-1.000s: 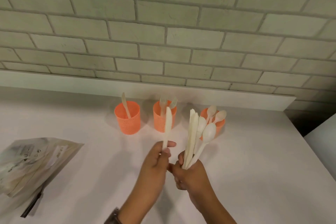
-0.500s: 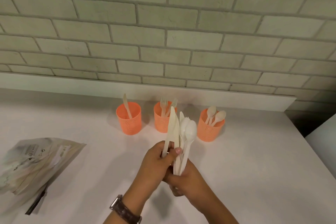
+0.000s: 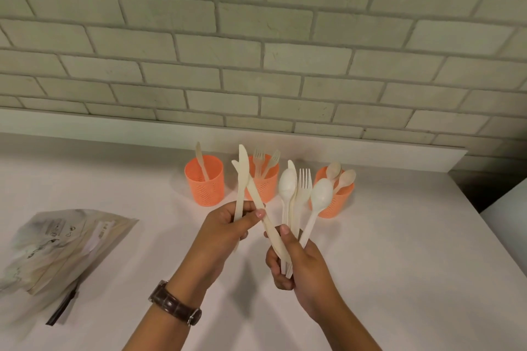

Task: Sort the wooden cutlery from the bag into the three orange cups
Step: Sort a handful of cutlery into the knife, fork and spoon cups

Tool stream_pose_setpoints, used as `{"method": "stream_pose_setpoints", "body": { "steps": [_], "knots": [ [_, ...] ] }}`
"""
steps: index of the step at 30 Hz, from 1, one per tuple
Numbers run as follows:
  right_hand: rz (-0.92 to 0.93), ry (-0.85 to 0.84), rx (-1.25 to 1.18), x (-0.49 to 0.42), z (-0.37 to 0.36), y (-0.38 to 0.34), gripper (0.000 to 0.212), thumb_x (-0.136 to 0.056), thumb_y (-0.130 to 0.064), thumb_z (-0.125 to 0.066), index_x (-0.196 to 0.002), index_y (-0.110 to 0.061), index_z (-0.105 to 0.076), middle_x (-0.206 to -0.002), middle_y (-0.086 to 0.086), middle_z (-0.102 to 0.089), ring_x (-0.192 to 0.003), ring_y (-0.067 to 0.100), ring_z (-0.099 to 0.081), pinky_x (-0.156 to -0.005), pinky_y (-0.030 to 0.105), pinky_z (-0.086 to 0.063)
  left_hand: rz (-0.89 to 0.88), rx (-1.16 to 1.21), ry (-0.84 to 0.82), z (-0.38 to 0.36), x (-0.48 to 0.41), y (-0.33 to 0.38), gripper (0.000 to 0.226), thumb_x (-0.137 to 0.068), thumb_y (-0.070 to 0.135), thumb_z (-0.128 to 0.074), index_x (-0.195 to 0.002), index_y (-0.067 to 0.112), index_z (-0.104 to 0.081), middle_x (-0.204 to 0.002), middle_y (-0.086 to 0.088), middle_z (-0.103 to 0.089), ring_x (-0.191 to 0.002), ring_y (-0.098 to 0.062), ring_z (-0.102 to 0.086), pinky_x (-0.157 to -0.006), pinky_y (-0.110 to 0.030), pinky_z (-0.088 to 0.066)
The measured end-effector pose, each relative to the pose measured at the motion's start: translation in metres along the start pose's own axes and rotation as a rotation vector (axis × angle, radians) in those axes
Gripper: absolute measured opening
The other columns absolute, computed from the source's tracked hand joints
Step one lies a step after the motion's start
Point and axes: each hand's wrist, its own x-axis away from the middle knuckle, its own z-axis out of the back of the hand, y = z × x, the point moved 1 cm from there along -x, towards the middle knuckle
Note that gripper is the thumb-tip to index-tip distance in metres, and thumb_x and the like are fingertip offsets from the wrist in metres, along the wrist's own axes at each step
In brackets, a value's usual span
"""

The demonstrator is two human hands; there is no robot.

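Now wooden cutlery (image 3: 303,188) is being held above the bench (image 3: 399,251).
Left hand (image 3: 228,226) is pinching one knife (image 3: 242,177); right hand (image 3: 298,261) is clutching the rest, fanned, before the three orange cups (image 3: 269,185).

3 cups stand in a row near the tabletop's (image 3: 399,251) far edge: left cup (image 3: 204,182), middle cup (image 3: 269,188), right cup (image 3: 342,201), with narrow gaps between them and cutlery tips (image 3: 346,178) poking up from each. A brick wall (image 3: 256,51) shuts the far side. The left hand (image 3: 225,225) with a knife (image 3: 242,177) and the right hand (image 3: 299,259) with fanned cutlery (image 3: 302,188) screen the middle and right cups; the left cup's front is open. The bag (image 3: 65,245) takes the left edge
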Motion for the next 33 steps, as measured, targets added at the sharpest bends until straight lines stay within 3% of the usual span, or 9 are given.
{"method": "stream_pose_setpoints", "body": {
  "steps": [5, 9, 13, 17, 21, 24, 26, 28, 33],
  "knots": [
    [0.034, 0.011, 0.029, -0.001, 0.000, -0.001, 0.039, -0.099, -0.033, -0.035, -0.078, -0.009, -0.057, -0.054, 0.011, -0.055, -0.033, 0.018, -0.038, -0.040, 0.025, -0.032, -0.093, -0.089, 0.027, 0.000, -0.002, 0.003, 0.004, -0.077, 0.016, -0.073, -0.075, 0.013, -0.070, -0.058, 0.014, -0.065, -0.052, 0.004, -0.056, -0.055, -0.006, -0.042],
    [0.041, 0.045, 0.050, -0.004, 0.001, 0.003, 0.041, -0.098, -0.030, -0.039, -0.085, 0.002, -0.062, -0.067, 0.014, -0.067, -0.047, 0.024, -0.057, -0.049, 0.028, -0.048, -0.114, -0.159, -0.002, 0.002, -0.004, 0.002, 0.010, -0.072, 0.015, -0.077, -0.078, 0.008, -0.073, -0.081, -0.009, -0.074, -0.078, -0.017, -0.069, -0.068, -0.014, -0.052],
    [0.066, 0.046, 0.070, -0.006, 0.004, 0.002, 0.035, -0.094, -0.036, -0.048, -0.098, -0.005, -0.066, -0.077, 0.009, -0.074, -0.070, 0.018, -0.070, -0.061, 0.020, -0.052, -0.101, -0.215, -0.097, 0.001, -0.003, 0.000, 0.012, -0.071, 0.014, -0.078, -0.078, 0.004, -0.075, -0.079, -0.015, -0.074, -0.075, -0.027, -0.068, -0.070, -0.015, -0.053],
    [0.080, 0.052, 0.068, -0.004, 0.004, 0.000, 0.024, -0.095, -0.024, -0.047, -0.085, -0.009, -0.063, -0.071, 0.003, -0.071, -0.068, 0.010, -0.068, -0.059, 0.018, -0.052, -0.062, -0.227, -0.096, 0.004, -0.005, -0.002, 0.016, -0.068, 0.015, -0.079, -0.082, 0.007, -0.076, -0.082, -0.008, -0.076, -0.080, -0.018, -0.071, -0.078, -0.019, -0.052],
    [0.028, 0.072, 0.098, -0.007, 0.004, 0.003, 0.020, -0.094, -0.026, -0.049, -0.088, -0.010, -0.059, -0.065, -0.001, -0.058, -0.055, 0.005, -0.058, -0.054, 0.016, -0.048, -0.030, -0.247, -0.120, 0.005, -0.005, -0.003, 0.019, -0.068, 0.017, -0.079, -0.084, 0.007, -0.076, -0.083, -0.006, -0.075, -0.074, -0.009, -0.070, -0.065, -0.009, -0.050],
    [-0.002, 0.073, 0.113, -0.010, 0.004, 0.006, 0.021, -0.096, -0.027, -0.046, -0.100, -0.014, -0.062, -0.071, -0.003, -0.064, -0.058, 0.003, -0.061, -0.055, 0.016, -0.049, 0.002, -0.212, -0.178, 0.003, -0.001, 0.000, 0.010, -0.078, 0.013, -0.071, -0.086, 0.013, -0.075, -0.067, 0.011, -0.072, -0.057, 0.004, -0.061, -0.056, -0.006, -0.043],
    [-0.023, 0.093, 0.107, -0.010, 0.005, 0.007, 0.021, -0.096, -0.029, -0.045, -0.093, -0.018, -0.063, -0.069, -0.004, -0.065, -0.058, 0.006, -0.062, -0.055, 0.015, -0.047, 0.032, -0.207, -0.199, 0.004, -0.002, -0.001, 0.011, -0.084, 0.015, -0.065, -0.088, 0.020, -0.075, -0.058, 0.018, -0.064, -0.051, 0.000, -0.050, -0.059, -0.010, -0.040],
    [-0.054, 0.119, 0.085, -0.011, 0.007, 0.007, 0.027, -0.096, -0.030, -0.045, -0.080, -0.014, -0.059, -0.066, 0.003, -0.062, -0.056, 0.015, -0.058, -0.056, 0.020, -0.046, 0.069, -0.199, -0.209, 0.008, -0.004, -0.004, 0.015, -0.087, 0.019, -0.061, -0.089, 0.023, -0.075, -0.062, 0.017, -0.060, -0.059, -0.008, -0.041, -0.063, -0.015, -0.040],
    [-0.142, 0.122, -0.084, -0.012, 0.015, 0.003, 0.021, -0.096, -0.020, -0.047, -0.083, -0.007, -0.056, -0.059, 0.006, -0.057, -0.050, 0.019, -0.051, -0.052, 0.031, -0.047, 0.159, 0.088, -0.167, 0.014, -0.005, -0.007, 0.020, -0.097, 0.013, -0.042, -0.089, 0.010, -0.059, -0.078, -0.003, -0.062, -0.073, -0.014, -0.056, -0.073, -0.024, -0.051]
  ]
}}
